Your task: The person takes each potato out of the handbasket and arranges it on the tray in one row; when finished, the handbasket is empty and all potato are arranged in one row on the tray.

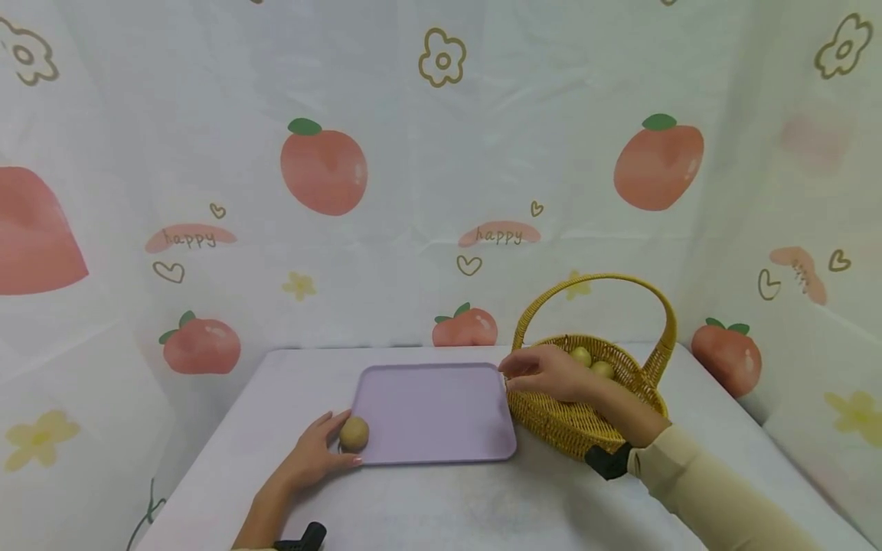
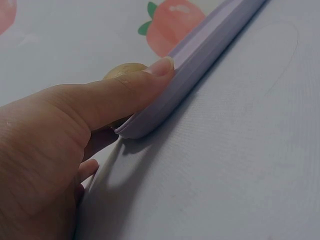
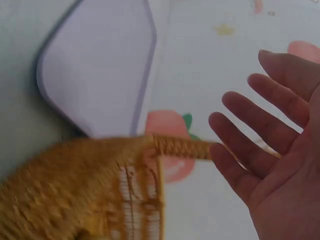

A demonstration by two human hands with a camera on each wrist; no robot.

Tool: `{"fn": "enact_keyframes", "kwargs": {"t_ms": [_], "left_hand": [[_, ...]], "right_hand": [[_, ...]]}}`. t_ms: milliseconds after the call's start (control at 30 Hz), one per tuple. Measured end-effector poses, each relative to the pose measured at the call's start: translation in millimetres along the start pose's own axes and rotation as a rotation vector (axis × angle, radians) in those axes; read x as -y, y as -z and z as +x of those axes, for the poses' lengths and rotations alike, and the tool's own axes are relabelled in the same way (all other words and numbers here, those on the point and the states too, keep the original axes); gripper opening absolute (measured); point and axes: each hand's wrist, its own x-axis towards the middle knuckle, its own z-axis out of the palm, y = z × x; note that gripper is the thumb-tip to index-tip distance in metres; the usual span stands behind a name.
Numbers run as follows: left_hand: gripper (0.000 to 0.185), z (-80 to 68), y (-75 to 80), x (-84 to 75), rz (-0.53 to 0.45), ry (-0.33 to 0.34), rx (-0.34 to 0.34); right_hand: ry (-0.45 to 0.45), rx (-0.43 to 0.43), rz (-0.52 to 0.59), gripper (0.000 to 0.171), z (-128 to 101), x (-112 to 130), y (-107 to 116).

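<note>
Curling round a small yellow-brown potato [image 1: 354, 433], the left hand [image 1: 313, 456] holds it at the near left corner of the lilac tray [image 1: 441, 413] on the bench [image 1: 441, 505]. Right of the tray, the right hand [image 1: 551, 373] hovers with fingers spread and empty over the wicker basket [image 1: 586, 425], where more potatoes [image 1: 591, 363] lie.

- Two bare hands, no gloves, no rings visible.
- Right forearm in a long cream sleeve [image 1: 696, 474], smooth fabric, snug toward the wrist.
- Black strap-mounted device [image 1: 608, 461] on the right wrist, at the sleeve's cuff.
- Left forearm bare, with a small black device [image 1: 303, 538] at the wrist.
- Left thumbnail [image 2: 161, 65] trimmed, natural, slightly glossy.
</note>
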Motion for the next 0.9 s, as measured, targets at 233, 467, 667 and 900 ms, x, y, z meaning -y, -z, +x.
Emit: {"fn": "enact_keyframes", "kwargs": {"t_ms": [233, 467, 667, 900], "left_hand": [[0.095, -0.2, -0.3, 0.8, 0.004, 0.001, -0.003], [0.095, -1.1, 0.0, 1.4, 0.000, -0.004, -0.002], [0.094, -2.1, 0.8, 0.8, -0.007, -0.017, -0.003], [0.093, -2.1, 0.4, 2.0, -0.018, -0.013, -0.005]], "right_hand": [[-0.060, 0.073, -0.050, 0.029, -6.1, -18.7, 32.2], [-0.087, 0.018, -0.086, 0.028, -8.0, -44.8, 47.6], [-0.160, -0.035, -0.021, 0.036, -10.9, -61.9, 50.4], [-0.251, -0.155, -0.016, 0.048, -12.5, -91.8, 47.5]]}}
